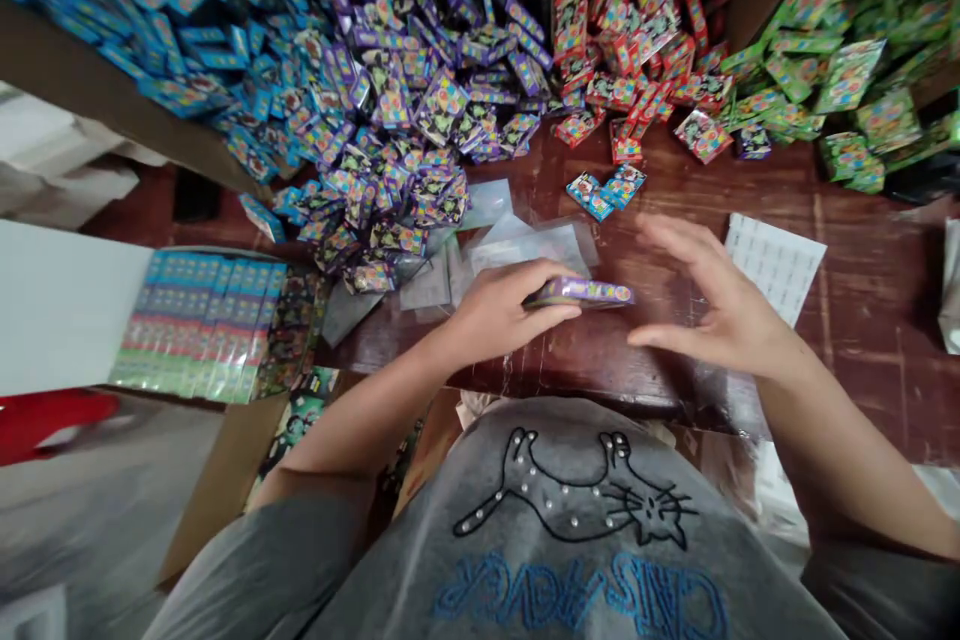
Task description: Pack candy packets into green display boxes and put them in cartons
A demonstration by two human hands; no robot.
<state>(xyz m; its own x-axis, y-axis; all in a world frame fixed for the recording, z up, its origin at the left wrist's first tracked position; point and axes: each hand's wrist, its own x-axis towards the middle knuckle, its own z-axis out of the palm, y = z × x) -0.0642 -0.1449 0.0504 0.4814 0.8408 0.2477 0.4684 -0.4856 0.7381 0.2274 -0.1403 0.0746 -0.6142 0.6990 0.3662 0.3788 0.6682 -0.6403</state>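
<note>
My left hand [517, 305] pinches a purple packet [592, 292] between thumb and fingers, holding it edge-up above the table near its front edge. Its far end points toward my right hand [705, 305], which is raised with thumb and fingers spread and touches nothing. Beyond my hands, two blue packets [606, 192] lie side by side on the brown table [645, 255]. Clear plastic bags [525, 240] lie flat just behind my left hand.
Heaps of blue [202, 10], purple [442, 50], red [637, 30] and green packets [847, 80] line the back. A printed sheet [776, 265] lies at right. An open box [199, 325] with packets in rows stands at left.
</note>
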